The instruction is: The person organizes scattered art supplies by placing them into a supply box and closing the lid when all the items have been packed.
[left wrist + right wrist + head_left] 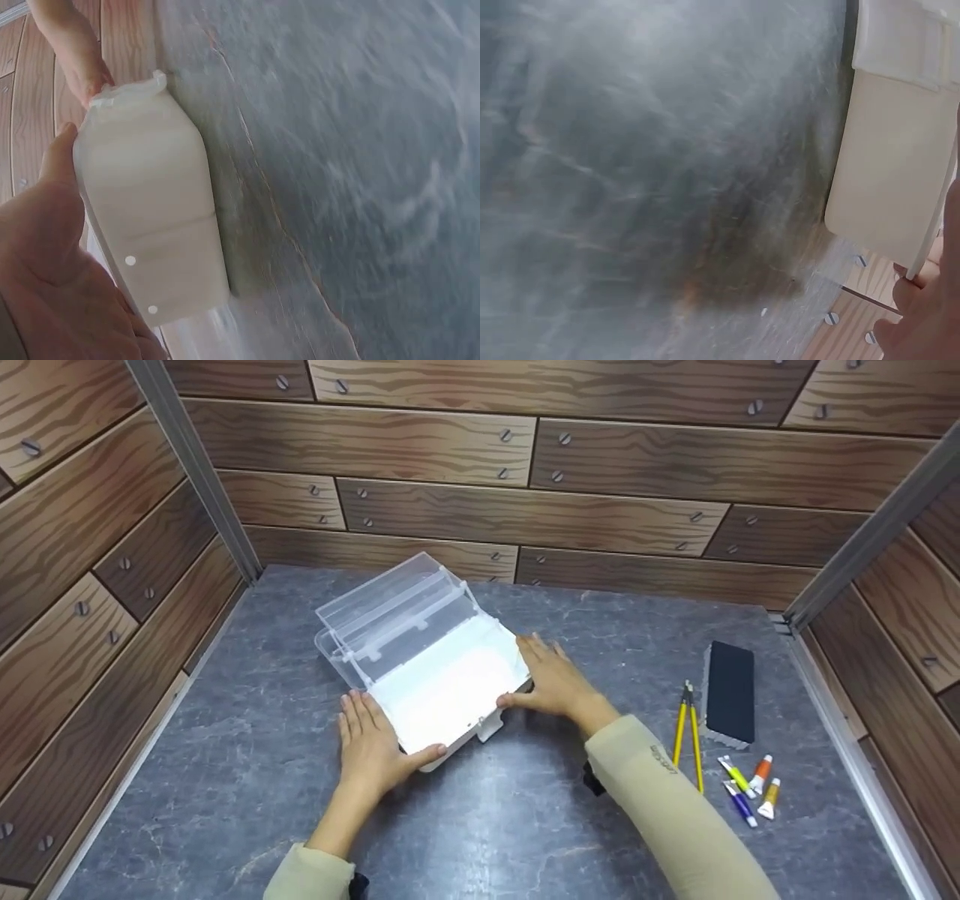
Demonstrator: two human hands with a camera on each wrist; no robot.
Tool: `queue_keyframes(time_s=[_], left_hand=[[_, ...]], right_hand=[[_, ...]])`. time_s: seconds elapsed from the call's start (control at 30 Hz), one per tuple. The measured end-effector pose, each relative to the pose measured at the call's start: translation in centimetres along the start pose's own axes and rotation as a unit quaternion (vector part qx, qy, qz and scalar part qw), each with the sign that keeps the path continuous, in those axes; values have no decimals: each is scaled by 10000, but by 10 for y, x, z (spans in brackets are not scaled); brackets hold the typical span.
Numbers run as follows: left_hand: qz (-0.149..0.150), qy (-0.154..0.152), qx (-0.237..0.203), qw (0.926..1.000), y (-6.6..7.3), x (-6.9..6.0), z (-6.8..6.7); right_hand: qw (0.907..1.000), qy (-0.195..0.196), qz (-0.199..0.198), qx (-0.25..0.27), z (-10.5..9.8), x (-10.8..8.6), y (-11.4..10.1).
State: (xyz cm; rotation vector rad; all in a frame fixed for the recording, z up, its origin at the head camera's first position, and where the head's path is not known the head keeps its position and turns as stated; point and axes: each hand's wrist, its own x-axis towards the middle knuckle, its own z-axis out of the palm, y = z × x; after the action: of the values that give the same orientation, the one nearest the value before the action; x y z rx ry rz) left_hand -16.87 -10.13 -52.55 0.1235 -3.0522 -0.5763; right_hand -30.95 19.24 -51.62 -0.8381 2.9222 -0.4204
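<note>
A white box (450,690) with a clear hinged lid (390,615) stands at an angle on the grey table, the lid raised at its back. My left hand (375,750) grips the near left corner, fingers along the side and thumb on the front edge. At the right end my right hand (555,682) holds the rim, its thumb at the front near the latch (490,726). In the left wrist view the box's end wall (150,195) shows two round holes beside my left palm (52,270). Fingertips of my right hand (930,307) bend round the box's rim (922,255) in the right wrist view.
On the right of the table (225,810) lie two yellow brushes (681,727), a dark rectangular block (730,694) with a pale, rough edge, and several small paint tubes (739,776). Wood-patterned walls (450,510) with metal corner posts (202,472) enclose the back and sides.
</note>
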Motion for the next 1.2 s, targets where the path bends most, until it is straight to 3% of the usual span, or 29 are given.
queue_keyframes(time_s=[0.23, 0.63, 0.93, 1.2], left_hand=[[334, -154, -191, 9991, 6, 5, 0], [997, -467, -71, 9939, 5, 8, -2], [1491, -734, 107, 9860, -2, 14, -4], [1928, -935, -11, 9768, 8, 18, -1]], right_hand=[[9986, 136, 378, -339, 1, -25, 2], [9936, 343, 1052, -220, 12, -66, -7], [9878, 554, 1435, -244, 15, -95, -22], [9838, 783, 1564, -383, 5, -131, -22]])
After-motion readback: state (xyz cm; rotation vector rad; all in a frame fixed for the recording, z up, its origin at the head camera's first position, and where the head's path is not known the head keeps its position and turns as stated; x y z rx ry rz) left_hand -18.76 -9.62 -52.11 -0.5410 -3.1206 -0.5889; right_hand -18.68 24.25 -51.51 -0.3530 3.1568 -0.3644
